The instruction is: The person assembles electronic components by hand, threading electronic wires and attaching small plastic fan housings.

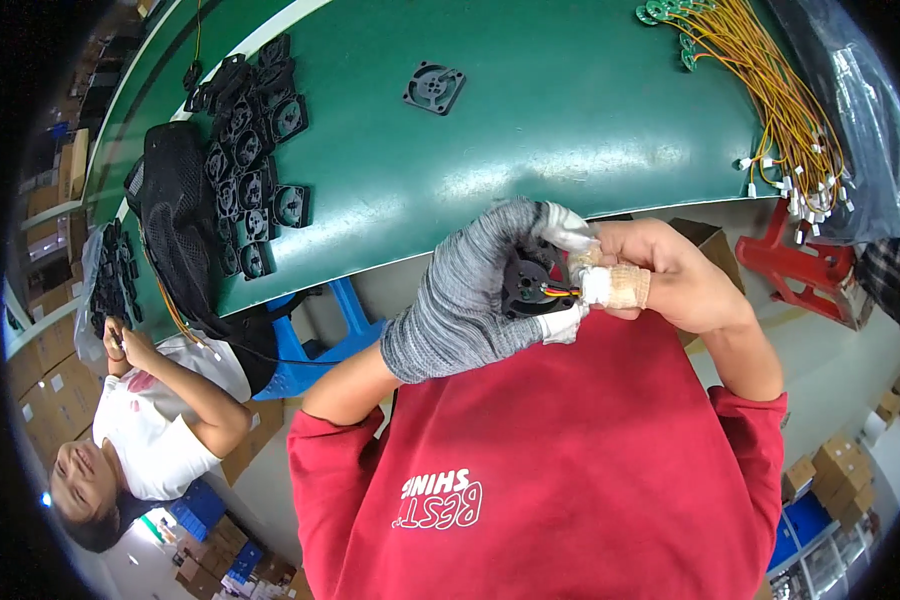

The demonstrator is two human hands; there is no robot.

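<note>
My left hand (470, 285), in a grey knitted glove with pale fingertips, is wrapped round a black fan housing (526, 281) just off the table's near edge. Red, yellow and black wires (560, 291) come out of the housing toward my other hand. My right hand (660, 275) is bare, with tan tape round its thumb and another finger. Its fingers are pinched together at the housing's right side, where the wires end from sight. The fingers cover part of the housing and the wire ends.
On the green table (530, 130) lies a single black fan frame (434, 88). Many more frames (250, 150) pile at left beside a black mesh bag (178, 215). Yellow-orange wire bundles (770, 80) with green boards lie at right. A co-worker (160, 420) sits left; stools (800, 265) stand below.
</note>
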